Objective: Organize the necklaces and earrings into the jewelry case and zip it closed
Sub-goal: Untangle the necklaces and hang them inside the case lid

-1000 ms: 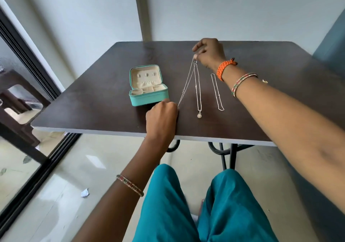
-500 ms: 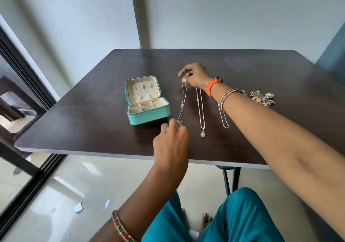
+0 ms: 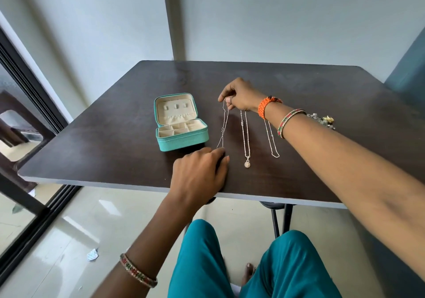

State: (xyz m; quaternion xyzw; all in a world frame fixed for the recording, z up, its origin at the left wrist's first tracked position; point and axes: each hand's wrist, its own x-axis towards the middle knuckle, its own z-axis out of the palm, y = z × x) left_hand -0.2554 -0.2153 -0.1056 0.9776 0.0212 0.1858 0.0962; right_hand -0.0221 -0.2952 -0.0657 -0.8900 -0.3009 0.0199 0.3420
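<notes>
An open teal jewelry case [image 3: 184, 141] with cream compartments sits on the dark table [image 3: 110, 152]. Just to its right, my right hand [image 3: 241, 95] pinches the top of a thin silver chain necklace [image 3: 224, 125]. That chain runs down to my left hand [image 3: 200, 173], whose fingertips hold its lower end near the front edge. Flat on the table to the right lie a pendant necklace [image 3: 243, 136] and a plain chain [image 3: 272, 146]. Partly hidden behind my right wrist is a small pile of earrings [image 3: 324, 120].
The table's front edge runs just under my left hand. A dark-framed glass door [image 3: 30, 104] stands at the left and walls close behind the table. My knees in teal cloth [image 3: 253, 265] are below the table edge.
My right hand has carried the top of the thin chain nearer and leftwards, off the other two necklaces. My left hand stays at the chain's lower end. The camera tilted, showing the earrings.
</notes>
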